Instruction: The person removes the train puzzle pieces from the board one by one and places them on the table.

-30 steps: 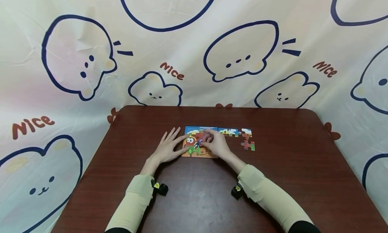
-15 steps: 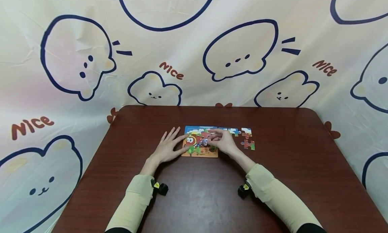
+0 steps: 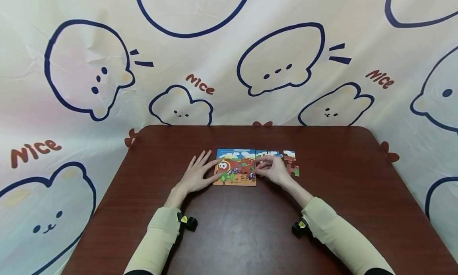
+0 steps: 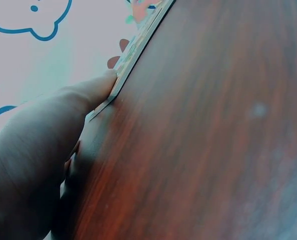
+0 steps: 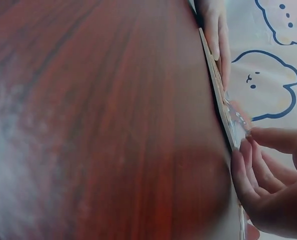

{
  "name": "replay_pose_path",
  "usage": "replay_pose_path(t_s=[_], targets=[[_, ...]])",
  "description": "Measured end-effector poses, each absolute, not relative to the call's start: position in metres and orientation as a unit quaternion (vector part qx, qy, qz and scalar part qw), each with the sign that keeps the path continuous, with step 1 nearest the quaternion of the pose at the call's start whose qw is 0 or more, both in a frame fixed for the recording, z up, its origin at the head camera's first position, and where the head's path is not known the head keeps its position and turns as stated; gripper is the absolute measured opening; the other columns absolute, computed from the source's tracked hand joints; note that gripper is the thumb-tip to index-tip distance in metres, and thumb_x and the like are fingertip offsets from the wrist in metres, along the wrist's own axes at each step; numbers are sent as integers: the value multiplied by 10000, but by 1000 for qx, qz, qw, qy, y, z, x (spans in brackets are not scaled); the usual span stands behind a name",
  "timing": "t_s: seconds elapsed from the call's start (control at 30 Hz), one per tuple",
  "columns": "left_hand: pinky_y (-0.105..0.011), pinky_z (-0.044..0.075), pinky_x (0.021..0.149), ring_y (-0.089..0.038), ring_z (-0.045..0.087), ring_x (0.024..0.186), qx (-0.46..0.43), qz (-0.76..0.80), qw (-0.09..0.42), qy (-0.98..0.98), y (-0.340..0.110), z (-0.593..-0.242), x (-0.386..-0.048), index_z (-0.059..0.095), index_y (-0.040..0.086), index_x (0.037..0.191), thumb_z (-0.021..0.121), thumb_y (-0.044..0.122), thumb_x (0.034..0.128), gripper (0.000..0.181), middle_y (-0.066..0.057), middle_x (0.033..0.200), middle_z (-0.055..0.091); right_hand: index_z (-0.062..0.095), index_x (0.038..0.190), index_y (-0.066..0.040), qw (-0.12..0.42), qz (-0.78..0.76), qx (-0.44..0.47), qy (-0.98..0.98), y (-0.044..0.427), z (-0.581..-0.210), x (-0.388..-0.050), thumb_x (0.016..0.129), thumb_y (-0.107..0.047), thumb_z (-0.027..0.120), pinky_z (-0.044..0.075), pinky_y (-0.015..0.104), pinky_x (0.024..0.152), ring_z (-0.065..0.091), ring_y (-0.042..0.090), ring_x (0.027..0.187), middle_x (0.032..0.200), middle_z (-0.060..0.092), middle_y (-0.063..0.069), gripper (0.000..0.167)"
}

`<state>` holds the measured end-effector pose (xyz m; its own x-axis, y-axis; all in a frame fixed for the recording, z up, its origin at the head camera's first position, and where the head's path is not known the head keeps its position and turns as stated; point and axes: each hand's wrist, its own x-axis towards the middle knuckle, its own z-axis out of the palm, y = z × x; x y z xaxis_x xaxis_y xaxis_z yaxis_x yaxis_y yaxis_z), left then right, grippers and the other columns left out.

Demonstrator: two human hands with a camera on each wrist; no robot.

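A square picture puzzle (image 3: 232, 183) lies flat on the table, showing a round-eyed red figure, clouds and green plants. My left hand (image 3: 195, 177) is spread at its left side, thumb and index finger touching the edge; the left wrist view shows the thumb (image 4: 98, 90) against the board's edge. At the board's right edge, my right hand (image 3: 275, 170) pinches a small puzzle piece (image 3: 252, 174) with blue on it. In the right wrist view the fingertips of the right hand (image 5: 278, 185) meet at the piece, tilted above the board.
Right of the board, blue-and-white pieces (image 3: 273, 153) form a row partly behind my right hand. Farther right are a cloud-patterned piece (image 3: 289, 155) and a red-green piece (image 3: 295, 171). The brown table (image 3: 229, 227) ends at a patterned curtain (image 3: 229, 60).
My right hand has moved right from over the middle of the board to its right edge, carrying the piece and uncovering more of the picture. The left hand has stayed in place.
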<state>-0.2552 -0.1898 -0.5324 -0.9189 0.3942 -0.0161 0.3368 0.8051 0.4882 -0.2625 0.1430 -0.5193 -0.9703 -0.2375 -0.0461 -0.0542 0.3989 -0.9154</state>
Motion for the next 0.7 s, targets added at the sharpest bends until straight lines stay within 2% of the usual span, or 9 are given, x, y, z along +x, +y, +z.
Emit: replay_pose_path(t_s=[0.1, 0.33, 0.47, 0.6, 0.7], targets=[[-664, 3, 1397, -385, 62, 1749, 195, 242, 61, 949, -190, -532, -255, 479, 302, 1685, 656, 553, 1067, 690, -135, 1863, 150, 775, 1292, -2, 73, -516, -94, 848, 141, -520, -261, 978, -53, 817, 551, 271, 698, 758, 144, 830, 961, 816, 154, 320], [-667, 4, 1397, -390, 62, 1749, 192, 240, 62, 949, -189, -532, -257, 493, 264, 1679, 663, 539, 1068, 692, -144, 1859, 162, 761, 1294, -1, 54, -443, -126, 886, 137, -512, -252, 962, -92, 842, 571, 284, 701, 727, 125, 755, 886, 801, 91, 354], [-662, 0, 1398, -384, 57, 1750, 192, 239, 65, 950, -189, -532, -257, 488, 270, 1682, 659, 546, 1068, 694, -139, 1861, 156, 750, 1328, -30, 61, -425, -138, 893, 138, -512, -248, 952, -127, 868, 535, 267, 674, 663, 125, 733, 912, 768, 73, 406], [-673, 10, 1395, -394, 68, 1748, 194, 239, 61, 950, -190, -533, -256, 492, 274, 1679, 659, 538, 1069, 686, -145, 1859, 162, 720, 1394, -52, 79, -405, -159, 897, 140, -515, -247, 918, -181, 914, 480, 256, 642, 578, 136, 712, 967, 701, 72, 530], [-676, 14, 1393, -398, 73, 1746, 196, 240, 58, 949, -189, -533, -256, 495, 272, 1677, 663, 535, 1070, 683, -147, 1859, 165, 697, 1425, -34, 85, -397, -179, 896, 142, -516, -248, 908, -185, 924, 455, 262, 632, 541, 143, 710, 990, 673, 88, 585]])
